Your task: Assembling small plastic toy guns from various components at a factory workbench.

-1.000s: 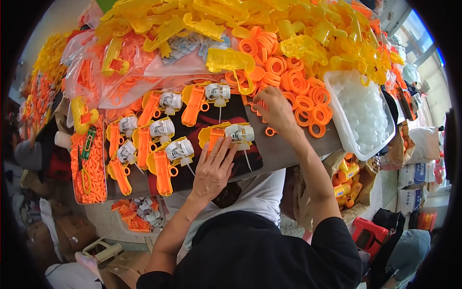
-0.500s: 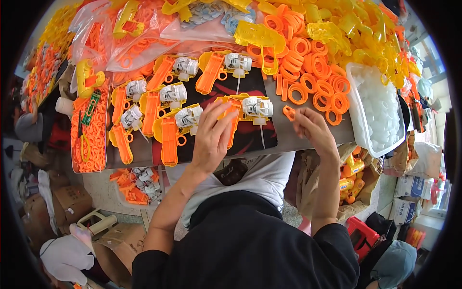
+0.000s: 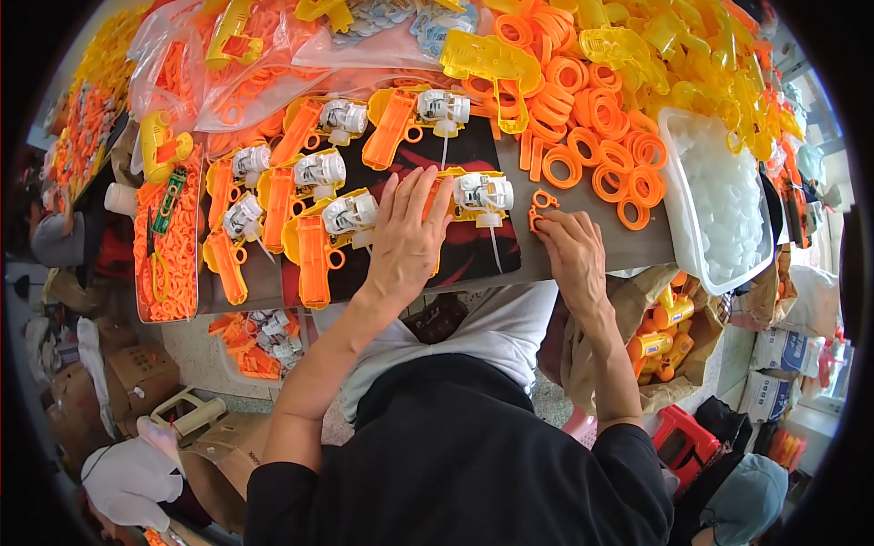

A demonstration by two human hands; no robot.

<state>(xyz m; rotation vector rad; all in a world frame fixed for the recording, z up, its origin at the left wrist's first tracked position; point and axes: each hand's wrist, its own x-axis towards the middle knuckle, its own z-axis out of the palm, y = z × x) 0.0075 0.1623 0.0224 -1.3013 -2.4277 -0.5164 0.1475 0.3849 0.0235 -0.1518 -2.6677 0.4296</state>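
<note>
A toy gun body [image 3: 482, 193], with a yellow shell, white mechanism and orange grip part, lies on the dark mat before me. My left hand [image 3: 407, 235] rests over its orange grip part with fingers stretched out, hiding most of that part. To the right, my right hand [image 3: 575, 255] has its fingertips closed on a small orange ringed piece [image 3: 536, 218] at the tabletop. A second small orange ringed piece [image 3: 544, 198] lies just beyond it. Several more half-built toy guns [image 3: 315, 259] lie left of and behind my left hand.
Orange rings [image 3: 562, 168] are heaped behind my right hand, beside a white tub [image 3: 670, 182] of translucent parts. Yellow shells [image 3: 492, 64] pile at the back. A tray [image 3: 196, 273] of small orange parts, with cutters [image 3: 170, 205] on it, stands left. Below right is a paper bag [image 3: 605, 341].
My right hand has come down and left to the tabletop with the small orange pieces, which now show apart. My left hand has settled lower over the orange grip part.
</note>
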